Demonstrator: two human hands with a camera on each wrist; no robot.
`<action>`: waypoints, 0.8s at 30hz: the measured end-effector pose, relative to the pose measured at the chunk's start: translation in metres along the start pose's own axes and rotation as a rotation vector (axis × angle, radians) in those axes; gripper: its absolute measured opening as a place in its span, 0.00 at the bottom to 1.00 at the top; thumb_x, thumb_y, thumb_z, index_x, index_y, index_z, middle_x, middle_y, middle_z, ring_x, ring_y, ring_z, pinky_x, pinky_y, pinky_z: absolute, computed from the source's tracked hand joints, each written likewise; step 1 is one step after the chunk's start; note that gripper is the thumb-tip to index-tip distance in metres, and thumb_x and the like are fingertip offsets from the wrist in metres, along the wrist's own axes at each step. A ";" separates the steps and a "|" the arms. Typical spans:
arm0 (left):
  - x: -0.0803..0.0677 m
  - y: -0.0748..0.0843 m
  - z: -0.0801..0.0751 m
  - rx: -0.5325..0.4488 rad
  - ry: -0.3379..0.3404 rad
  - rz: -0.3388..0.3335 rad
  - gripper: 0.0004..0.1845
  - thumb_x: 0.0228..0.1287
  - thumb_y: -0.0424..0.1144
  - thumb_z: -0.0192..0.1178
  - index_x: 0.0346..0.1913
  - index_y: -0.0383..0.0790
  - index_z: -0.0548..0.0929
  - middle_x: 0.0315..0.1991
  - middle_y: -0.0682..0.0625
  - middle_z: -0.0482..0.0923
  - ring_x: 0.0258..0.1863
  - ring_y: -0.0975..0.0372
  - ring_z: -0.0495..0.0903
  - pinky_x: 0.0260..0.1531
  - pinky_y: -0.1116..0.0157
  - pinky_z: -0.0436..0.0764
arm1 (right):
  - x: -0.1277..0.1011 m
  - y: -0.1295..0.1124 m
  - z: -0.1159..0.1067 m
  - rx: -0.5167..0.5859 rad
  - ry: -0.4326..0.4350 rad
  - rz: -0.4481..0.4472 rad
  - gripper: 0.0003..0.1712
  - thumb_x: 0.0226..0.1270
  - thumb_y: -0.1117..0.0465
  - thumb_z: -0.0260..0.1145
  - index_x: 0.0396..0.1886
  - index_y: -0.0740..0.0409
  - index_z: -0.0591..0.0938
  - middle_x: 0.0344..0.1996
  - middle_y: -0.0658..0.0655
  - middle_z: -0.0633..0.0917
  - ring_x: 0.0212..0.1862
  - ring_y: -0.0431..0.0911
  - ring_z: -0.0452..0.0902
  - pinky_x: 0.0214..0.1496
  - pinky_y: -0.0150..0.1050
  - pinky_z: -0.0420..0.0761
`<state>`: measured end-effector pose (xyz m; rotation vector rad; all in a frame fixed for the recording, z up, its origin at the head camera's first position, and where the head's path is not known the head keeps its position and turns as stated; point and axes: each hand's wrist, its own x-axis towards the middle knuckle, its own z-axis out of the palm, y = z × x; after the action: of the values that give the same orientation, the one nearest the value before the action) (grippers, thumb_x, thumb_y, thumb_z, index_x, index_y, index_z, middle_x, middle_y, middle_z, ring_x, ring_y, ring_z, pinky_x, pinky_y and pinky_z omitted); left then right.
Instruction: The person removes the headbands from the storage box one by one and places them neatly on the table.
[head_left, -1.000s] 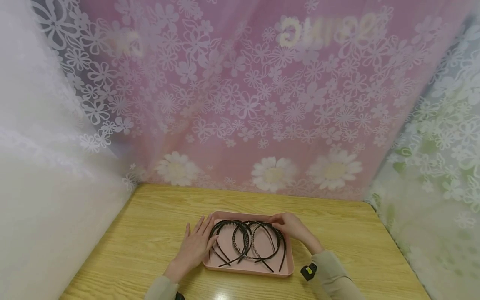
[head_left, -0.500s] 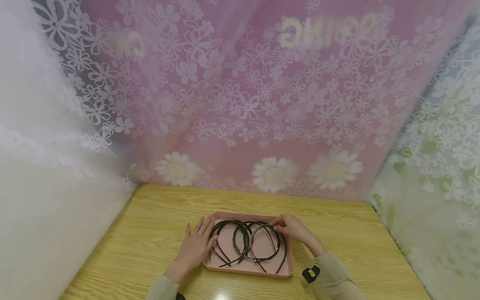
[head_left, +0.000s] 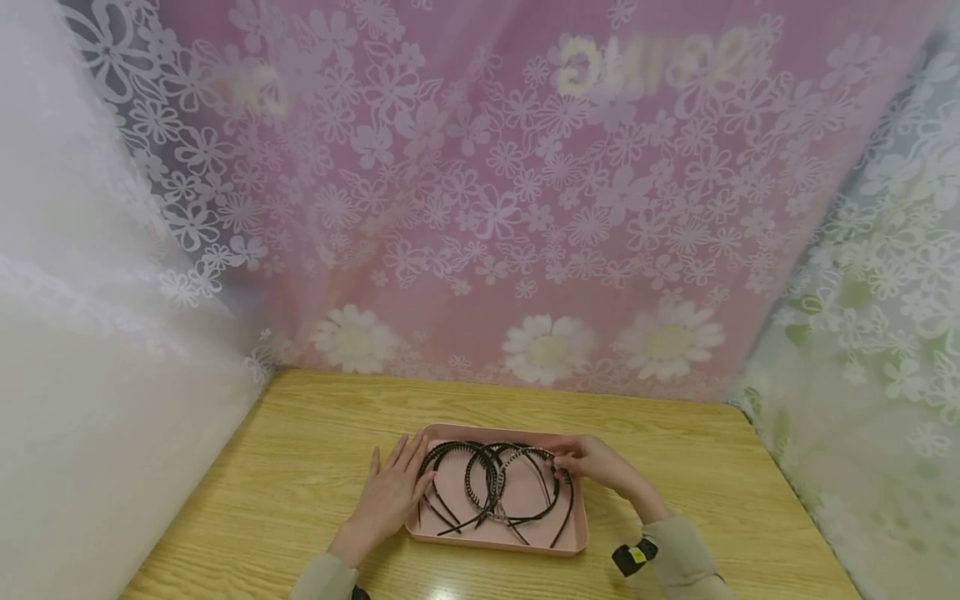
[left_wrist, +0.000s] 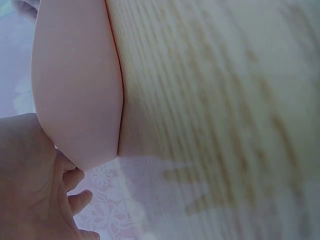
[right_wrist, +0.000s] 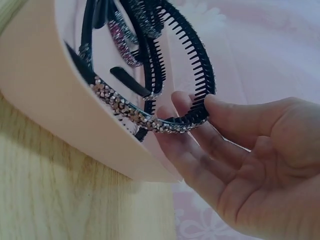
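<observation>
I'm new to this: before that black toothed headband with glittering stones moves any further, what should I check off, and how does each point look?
1. Right hand has a grip on the black toothed headband with glittering stones: ok, thumb and fingers pinch it.
2. Left hand is at the shallow pink rectangular tray: ok, it lies against the left edge.
3. Tray sits on the yellowish wood-grain table: ok.
4. Held headband is clear of the other black headbands: not ok, they overlap in the head view.
5. Its teeth aren't snagged on a neighbour: cannot tell, the overlaps hide it.
</observation>
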<state>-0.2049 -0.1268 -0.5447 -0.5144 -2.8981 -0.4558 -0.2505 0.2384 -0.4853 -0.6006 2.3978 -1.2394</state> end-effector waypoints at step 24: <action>0.000 -0.001 0.001 0.010 0.008 0.009 0.33 0.81 0.51 0.49 0.79 0.37 0.60 0.80 0.44 0.56 0.78 0.46 0.56 0.71 0.33 0.53 | -0.005 0.001 -0.007 0.187 -0.030 0.071 0.29 0.81 0.59 0.57 0.69 0.78 0.69 0.52 0.70 0.84 0.47 0.55 0.84 0.46 0.48 0.87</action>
<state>-0.2053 -0.1274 -0.5458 -0.5228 -2.8882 -0.4410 -0.2504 0.2464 -0.4815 -0.4703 2.2267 -1.3930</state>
